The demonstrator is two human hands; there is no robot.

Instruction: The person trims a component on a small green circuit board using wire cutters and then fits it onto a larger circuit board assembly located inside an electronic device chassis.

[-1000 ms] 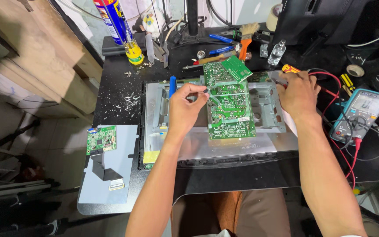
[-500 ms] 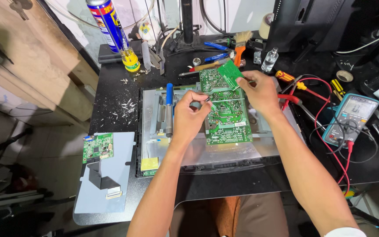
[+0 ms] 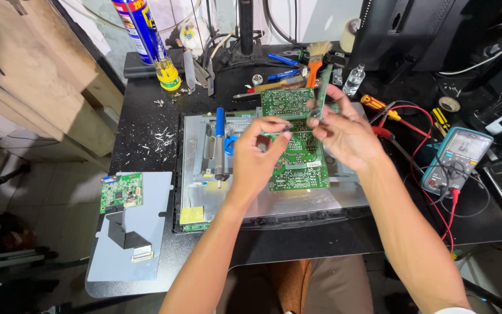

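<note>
A cluttered black worktop (image 3: 146, 145) carries a metal panel (image 3: 297, 203) bearing a green circuit board (image 3: 297, 166). Above the board, the left hand (image 3: 257, 157) pinches something too small to tell, while the right hand (image 3: 347, 136) grips a thin green tool (image 3: 322, 87). A multimeter (image 3: 457, 160) lies at right.

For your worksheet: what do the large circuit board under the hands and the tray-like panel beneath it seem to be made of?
Circuit board: probably rigid fibreglass laminate, judging by its flat green coating with pale printed markings. Panel: apparently bare sheet metal, dull silver-grey, with stamped cut-outs and folded edges.
</note>
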